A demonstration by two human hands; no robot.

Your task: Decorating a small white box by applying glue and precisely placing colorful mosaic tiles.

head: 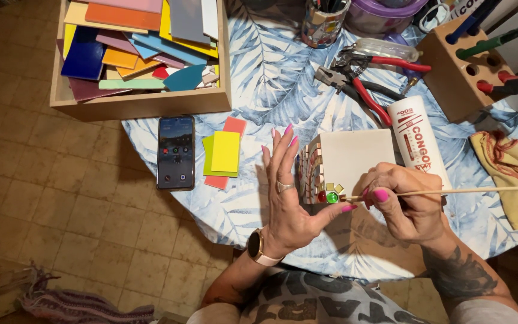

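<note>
Two hands meet at a small white box [355,157] that stands on the round table [271,84], on a cloth with blue leaves. Its near edge carries a few mosaic pieces: a green round bead [332,197], a red one [322,196] beside it, and small square pieces above them. The left hand [286,192] stands flat against the left side of the box, fingers spread and straight, the thumb reaching under the beads. The right hand [406,201] pinches a thin wooden stick [475,191] between thumb and fingertips. The stick lies almost level, its long axis going from right to left, and its tip points at the green bead, just beside it. So the beads lie to the left of the right fingers, and the stick tip is the nearest thing to them.

Whether the tip touches the bead cannot be told. The left wall of the box is mostly hidden behind the left palm. Near the box lie a white tube [418,141], red-handled pliers [361,90], yellow and orange tiles [224,153], a phone [175,152] and a wooden tray of coloured tiles [142,102].
</note>
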